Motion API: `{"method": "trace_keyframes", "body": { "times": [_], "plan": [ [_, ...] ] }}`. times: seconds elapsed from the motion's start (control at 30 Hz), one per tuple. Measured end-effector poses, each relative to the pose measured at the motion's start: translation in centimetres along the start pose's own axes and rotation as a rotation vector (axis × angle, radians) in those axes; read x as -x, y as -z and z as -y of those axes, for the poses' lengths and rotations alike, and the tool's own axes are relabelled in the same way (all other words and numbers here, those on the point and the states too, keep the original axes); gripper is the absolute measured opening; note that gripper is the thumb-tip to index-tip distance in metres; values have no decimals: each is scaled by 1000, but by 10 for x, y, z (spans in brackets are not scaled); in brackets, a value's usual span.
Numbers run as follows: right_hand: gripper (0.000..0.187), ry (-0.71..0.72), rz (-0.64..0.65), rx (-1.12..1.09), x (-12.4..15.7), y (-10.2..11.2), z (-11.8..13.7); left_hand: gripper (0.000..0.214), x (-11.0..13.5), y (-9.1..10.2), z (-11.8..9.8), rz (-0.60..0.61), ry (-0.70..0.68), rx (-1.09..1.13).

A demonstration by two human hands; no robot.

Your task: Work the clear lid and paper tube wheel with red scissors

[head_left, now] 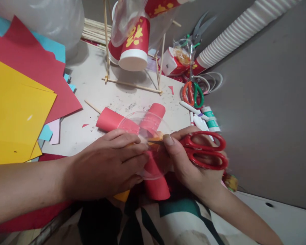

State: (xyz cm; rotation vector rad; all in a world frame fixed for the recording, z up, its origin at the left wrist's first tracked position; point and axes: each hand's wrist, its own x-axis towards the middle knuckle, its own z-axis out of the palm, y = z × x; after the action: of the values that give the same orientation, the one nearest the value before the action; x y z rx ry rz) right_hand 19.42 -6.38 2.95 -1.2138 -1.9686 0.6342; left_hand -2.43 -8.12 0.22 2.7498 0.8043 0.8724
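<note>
My right hand (191, 160) is closed round a pair of red-handled scissors (206, 166), gripping them near the pivot with the handles pointing right. The dark blades reach left to the middle of a clear round plastic lid (165, 124). My left hand (112, 163) is closed on the lid's left side, fingers over it. Several rolled red paper pieces (156, 189) spread out from the lid like arms of a cross; one red roll (108, 119) points left, another (155, 110) up. Fingers hide the exact spot where the blade tips meet the lid.
Behind stands a wooden stick frame (132, 85) with red paper cups (136, 44) hanging in it. Coloured paper sheets (20, 112) lie at the left. On the right are orange and green scissors (193, 93), white pens (193, 110) and a cup stack (226, 41).
</note>
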Motion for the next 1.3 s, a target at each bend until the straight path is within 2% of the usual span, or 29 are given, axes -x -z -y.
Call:
{"method": "trace_keyframes", "body": {
  "times": [0.1,0.17,0.37,0.47,0.7,0.93,1.07,1.17,1.23,1.3],
  "plan": [
    [15,-21,12,-7,2,1,-1,21,-1,4,2,-96,36,78],
    [13,-27,20,-11,3,1,-1,20,-2,6,3,-109,62,92],
    [14,-8,19,-22,3,2,-2,27,-1,-1,4,-9,-11,24],
    [16,-1,9,-26,2,0,-2,33,0,-6,4,10,-13,13],
    [20,-7,14,-1,2,0,-1,33,1,-4,3,75,-11,22],
    [14,115,55,136,0,1,4,33,4,-9,4,78,-15,39],
    [17,162,153,233,-6,2,10,33,5,-8,5,67,25,101],
    [21,198,152,275,-9,1,10,29,5,-1,6,-10,86,198],
    [22,206,118,259,-11,-1,7,25,4,6,4,-63,173,180],
    [23,182,81,206,-12,-3,4,23,3,14,2,-75,316,43]
  ]
}}
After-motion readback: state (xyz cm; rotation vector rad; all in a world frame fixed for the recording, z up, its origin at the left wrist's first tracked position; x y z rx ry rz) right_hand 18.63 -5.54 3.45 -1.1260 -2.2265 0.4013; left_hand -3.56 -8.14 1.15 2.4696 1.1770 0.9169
